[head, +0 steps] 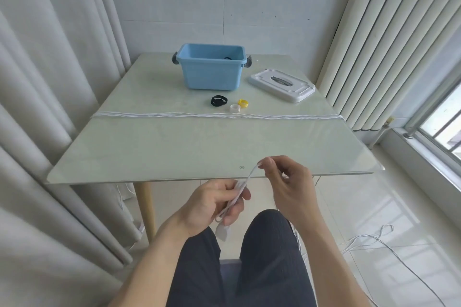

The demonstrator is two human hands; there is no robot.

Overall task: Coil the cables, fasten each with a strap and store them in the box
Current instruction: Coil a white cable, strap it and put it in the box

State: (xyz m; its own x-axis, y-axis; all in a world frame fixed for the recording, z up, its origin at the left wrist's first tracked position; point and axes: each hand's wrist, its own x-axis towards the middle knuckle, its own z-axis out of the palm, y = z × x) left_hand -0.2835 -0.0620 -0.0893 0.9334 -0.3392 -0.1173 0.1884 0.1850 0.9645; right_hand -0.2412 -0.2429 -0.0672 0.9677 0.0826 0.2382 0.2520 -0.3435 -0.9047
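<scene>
— Where was the white cable [241, 185]?
— Below the bench [174, 147] edge: left hand [212, 203] had its grip curled round the folded loops, right hand [287, 182] pinched one strand.
— The blue box [212, 67]?
— Far end, open, white lid [282, 85] beside it.

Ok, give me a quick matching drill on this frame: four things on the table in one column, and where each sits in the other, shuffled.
Things:
1. blue box
2. white lid
3. black strap
4. yellow strap

Places:
A. right of the black strap, beside the white strap
B. far middle of the table, open
C. right of the box, lying flat
D. just in front of the box, left of the other straps

Pairs: 1-B, 2-C, 3-D, 4-A
</scene>
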